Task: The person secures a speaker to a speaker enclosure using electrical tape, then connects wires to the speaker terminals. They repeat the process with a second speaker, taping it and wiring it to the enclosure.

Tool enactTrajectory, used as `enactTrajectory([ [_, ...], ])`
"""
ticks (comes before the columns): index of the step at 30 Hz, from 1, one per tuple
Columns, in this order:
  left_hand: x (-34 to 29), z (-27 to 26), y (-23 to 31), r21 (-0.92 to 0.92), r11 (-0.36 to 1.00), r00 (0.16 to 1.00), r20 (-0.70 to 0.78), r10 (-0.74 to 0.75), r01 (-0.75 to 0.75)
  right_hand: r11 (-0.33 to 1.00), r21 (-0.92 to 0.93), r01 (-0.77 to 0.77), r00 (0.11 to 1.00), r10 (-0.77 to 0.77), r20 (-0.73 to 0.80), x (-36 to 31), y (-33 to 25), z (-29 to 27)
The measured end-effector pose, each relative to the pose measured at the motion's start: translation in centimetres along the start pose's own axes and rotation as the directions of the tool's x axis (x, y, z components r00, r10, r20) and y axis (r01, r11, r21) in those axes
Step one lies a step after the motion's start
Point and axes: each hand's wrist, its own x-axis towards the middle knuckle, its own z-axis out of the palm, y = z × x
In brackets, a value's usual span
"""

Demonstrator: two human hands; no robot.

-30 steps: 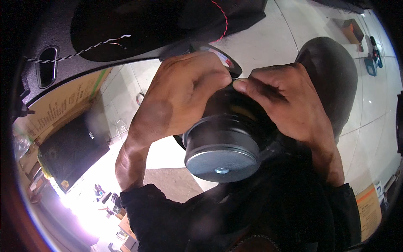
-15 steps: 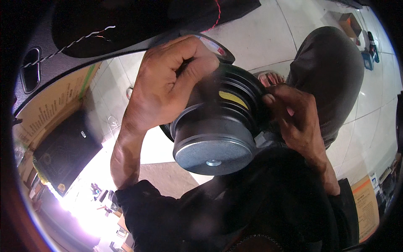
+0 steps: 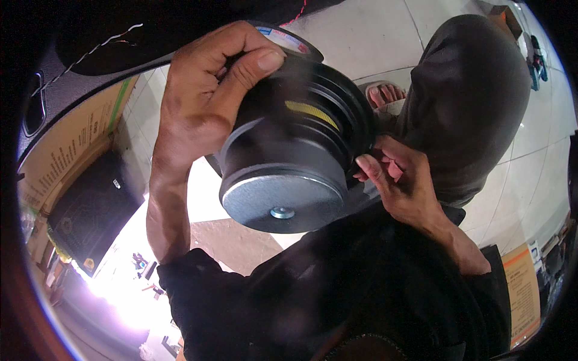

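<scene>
A black loudspeaker driver (image 3: pixel 283 144) hangs tilted in front of me, its silvery round magnet back (image 3: pixel 259 195) facing me. Through a gap in its frame a strip of yellow mesh shows. My left hand (image 3: pixel 208 99) is closed over its upper left side, the thumb on top and the other fingers mostly hidden. Just beyond that thumb is a black ring (image 3: pixel 313 51) with a printed label inside, resembling a tape roll; what holds it is hidden. At the driver's right rim my right hand (image 3: pixel 400 177) is closed in a pinch, thumb and fingers against the edge.
A dark panel with a twisted wire (image 3: pixel 90 57) spans the upper left. Cardboard (image 3: pixel 78 132) and a black flat case (image 3: pixel 90 204) stand left, near a bright glare. My bent knee (image 3: pixel 469 96) rises at right, above pale floor tiles. More cardboard (image 3: pixel 524 295) is lower right.
The speaker and my left hand have shifted left and slightly upward in view. My right hand has slid lower along the speaker's right rim.
</scene>
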Motion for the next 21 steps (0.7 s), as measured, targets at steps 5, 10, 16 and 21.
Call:
enactTrajectory([
  [5, 0.1, -0.1, 0.1, 0.044, 0.999, 1.0, 0.005, 0.007, -0.007, 0.997, 0.074, 0.009, 0.999, -0.012, 0.049, -0.1, 1.3, 1.3],
  [10, -0.8, 0.4, 1.3, -0.019, 0.978, 0.978, -0.007, -0.209, 0.209, 0.995, -0.049, 0.081, 0.992, -0.076, 0.098, -0.3, 1.4, 1.7],
  [16, -0.5, 0.4, 1.5, -0.031, 0.982, 0.983, 0.004, -0.185, 0.185, 0.995, -0.021, -0.093, 0.981, 0.095, 0.17, -0.5, 1.0, 1.0],
  [21, -0.5, 0.6, 1.5, -0.051, 0.979, 0.98, 0.027, -0.197, 0.199, 0.967, 0.25, -0.044, 0.972, -0.015, 0.232, -1.1, 1.8, 0.1],
])
